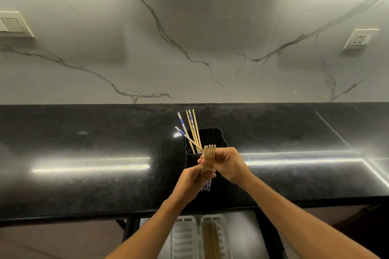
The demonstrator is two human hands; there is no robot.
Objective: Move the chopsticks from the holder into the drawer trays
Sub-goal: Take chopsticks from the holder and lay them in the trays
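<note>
Head view: left hand (192, 182) and right hand (228, 164) both clasp the chopstick bundle (208, 154) over the holder (214, 134). Likely evening the ends for the trays (183, 235).

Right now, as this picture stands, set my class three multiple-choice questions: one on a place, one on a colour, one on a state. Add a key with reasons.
1. Where does the holder stand?
A. On the dark countertop
B. Inside the drawer
C. On a wall shelf

2. What colours are the patterned chopsticks in the holder?
A. Red and black
B. Blue and white
C. Green and gold

3. What are the hands doing?
A. Both hang empty
B. Only one holds chopsticks
C. Both grip one bundle

Key: 1 A, the holder sits on the countertop behind the hands. 2 B, blue marks on white show on their upper ends. 3 C, the left hand and right hand both curl round the bundle.
</note>
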